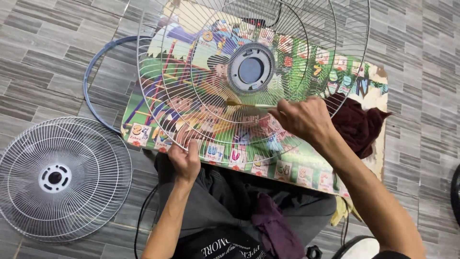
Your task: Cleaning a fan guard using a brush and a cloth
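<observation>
My left hand (184, 160) grips the near rim of a large white wire fan guard (201, 72), holding it tilted up over a colourful cartoon mat (306, 172). The guard has a round hub with a blue-grey centre (250, 70). My right hand (302, 117) reaches over the guard's right side and pinches a thin pale stick-like brush (247, 105) laid against the wires near the middle. My knees in grey trousers (225, 201) are below the mat.
A second white fan guard (57, 180) lies flat on the grey tiled floor at left. A blue rim ring (93, 103) lies behind it, partly under the mat. A dark red cloth (357, 124) sits on the mat at right. A black cable (141, 218) runs by my left arm.
</observation>
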